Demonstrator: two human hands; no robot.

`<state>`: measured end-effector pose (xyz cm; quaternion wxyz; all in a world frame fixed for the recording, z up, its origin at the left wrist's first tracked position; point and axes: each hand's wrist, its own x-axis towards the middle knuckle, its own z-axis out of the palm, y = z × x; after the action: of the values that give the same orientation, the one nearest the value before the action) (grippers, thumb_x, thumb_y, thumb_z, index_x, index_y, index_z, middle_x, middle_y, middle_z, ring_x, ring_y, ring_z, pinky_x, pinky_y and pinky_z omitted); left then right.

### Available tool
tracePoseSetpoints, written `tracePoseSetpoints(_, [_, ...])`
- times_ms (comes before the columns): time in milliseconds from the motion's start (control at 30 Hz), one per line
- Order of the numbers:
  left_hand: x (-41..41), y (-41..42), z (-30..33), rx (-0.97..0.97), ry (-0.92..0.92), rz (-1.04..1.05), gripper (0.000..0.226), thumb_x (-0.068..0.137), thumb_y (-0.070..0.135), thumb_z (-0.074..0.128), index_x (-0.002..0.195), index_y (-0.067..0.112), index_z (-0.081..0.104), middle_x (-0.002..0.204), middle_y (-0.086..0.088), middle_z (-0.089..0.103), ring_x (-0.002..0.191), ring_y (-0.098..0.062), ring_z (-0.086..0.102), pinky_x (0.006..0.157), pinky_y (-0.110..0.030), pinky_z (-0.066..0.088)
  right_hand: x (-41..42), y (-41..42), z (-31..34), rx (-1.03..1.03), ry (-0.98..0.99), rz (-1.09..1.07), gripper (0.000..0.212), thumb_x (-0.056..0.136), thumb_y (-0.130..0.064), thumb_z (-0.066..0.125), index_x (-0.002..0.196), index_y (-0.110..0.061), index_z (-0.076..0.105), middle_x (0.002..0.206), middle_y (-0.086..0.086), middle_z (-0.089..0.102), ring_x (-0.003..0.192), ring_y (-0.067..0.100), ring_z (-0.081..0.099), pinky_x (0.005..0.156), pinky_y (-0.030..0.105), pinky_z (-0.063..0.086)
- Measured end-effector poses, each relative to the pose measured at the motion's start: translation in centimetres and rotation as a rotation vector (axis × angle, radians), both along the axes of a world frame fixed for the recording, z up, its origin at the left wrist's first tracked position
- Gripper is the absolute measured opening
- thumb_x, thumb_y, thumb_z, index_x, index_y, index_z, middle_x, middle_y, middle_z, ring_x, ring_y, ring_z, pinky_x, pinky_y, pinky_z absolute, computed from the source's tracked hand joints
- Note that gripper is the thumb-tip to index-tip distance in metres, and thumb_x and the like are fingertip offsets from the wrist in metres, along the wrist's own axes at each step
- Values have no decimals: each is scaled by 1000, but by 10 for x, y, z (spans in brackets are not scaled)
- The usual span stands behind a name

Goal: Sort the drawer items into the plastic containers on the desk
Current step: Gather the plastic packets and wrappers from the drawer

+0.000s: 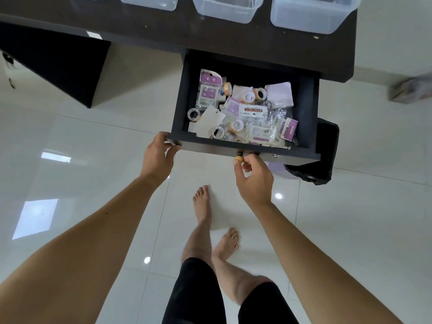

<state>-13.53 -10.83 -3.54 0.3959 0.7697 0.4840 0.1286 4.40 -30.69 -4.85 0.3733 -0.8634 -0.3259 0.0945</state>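
Note:
A black drawer (304, 106) stands pulled out from under the dark desk (257, 40). It holds a jumble of tape rolls (249, 96), purple-backed packets (210, 78), a sticky note pack (253, 111) and white cards (209, 119). My left hand (157, 155) grips the drawer's front left corner. My right hand (254, 176) pinches the small round knob (239, 159) on the drawer front. Several clear plastic containers (311, 17) sit in a row on the desk, cut off at the top of the view.
A black bin with a dark liner (322, 155) stands on the floor right of the drawer. Glossy white tiles cover the floor. My bare feet (203, 204) are below the drawer. A blurred object (411, 90) lies at the far right.

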Motion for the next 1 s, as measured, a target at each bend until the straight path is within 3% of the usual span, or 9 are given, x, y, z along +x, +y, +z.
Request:
tracePoseSetpoints(100, [-2, -7, -1, -2, -4, 36, 18, 104, 19, 62, 118, 8, 59, 118, -4, 70, 100, -22, 70, 92, -42, 58, -1, -6, 1, -50, -3, 62, 12, 104, -27, 65, 102, -15, 69, 91, -3, 71, 73, 14, 62, 62, 27, 47])
tracePoseSetpoints(200, [-6, -11, 4, -1, 3, 42, 33, 105, 28, 61, 131, 8, 57, 123, -6, 65, 97, -20, 65, 83, -35, 56, 2, -17, 5, -117, -13, 154, 27, 103, -23, 64, 128, -13, 70, 113, -1, 74, 82, 16, 66, 71, 22, 45])
tracePoseSetpoints(267, [-8, -10, 10, 12, -15, 59, 35, 104, 29, 63, 133, 11, 58, 123, -5, 64, 95, -20, 65, 83, -39, 58, 5, -22, 13, -146, -20, 202, 33, 101, -22, 66, 133, -14, 68, 117, -1, 73, 87, 17, 66, 74, 22, 46])
tracePoseSetpoints(433, [-8, -1, 29, 132, -6, 5, 43, 99, 38, 69, 133, 16, 56, 117, 0, 56, 91, -15, 56, 77, -39, 54, 20, -14, 51, -21, -93, 175, 15, 99, -17, 68, 112, -17, 75, 90, -7, 69, 73, 4, 47, 64, 25, 49])
tracePoseSetpoints(567, [8, 19, 53, 206, 1, -159, 52, 95, 51, 62, 130, 12, 57, 120, -2, 57, 96, -18, 57, 77, -38, 53, 47, 13, 78, 109, -118, 180, 10, 97, -9, 73, 107, -9, 75, 89, -10, 64, 73, -2, 47, 72, 6, 40])
tracePoseSetpoints(633, [25, 31, 65, 230, -3, -236, 56, 95, 55, 59, 128, 10, 59, 122, -3, 58, 100, -18, 60, 80, -35, 53, 64, 29, 81, 90, -88, 206, 11, 97, -12, 74, 108, -9, 75, 92, -5, 69, 77, 2, 52, 72, 4, 42])
tracePoseSetpoints(733, [58, 48, 74, 254, -41, -350, 51, 97, 48, 63, 129, 9, 59, 125, -6, 60, 107, -18, 61, 89, -31, 54, 88, 51, 76, 4, -5, 255, 17, 96, -18, 76, 112, -13, 75, 97, -6, 69, 87, 14, 62, 78, 26, 56])
tracePoseSetpoints(800, [80, 58, 74, 268, -65, -406, 47, 98, 41, 68, 131, 9, 59, 127, -6, 60, 111, -18, 62, 94, -34, 56, 100, 61, 68, -69, 30, 308, 22, 94, -21, 79, 115, -14, 75, 102, -9, 69, 93, 15, 62, 84, 36, 57])
tracePoseSetpoints(1000, [119, 72, 58, 234, -61, -451, 47, 99, 42, 68, 134, 12, 56, 126, -5, 60, 111, -18, 60, 94, -39, 57, 113, 76, 49, -201, 42, 372, 31, 90, -23, 83, 119, -17, 74, 113, -4, 72, 99, 13, 61, 88, 40, 56])
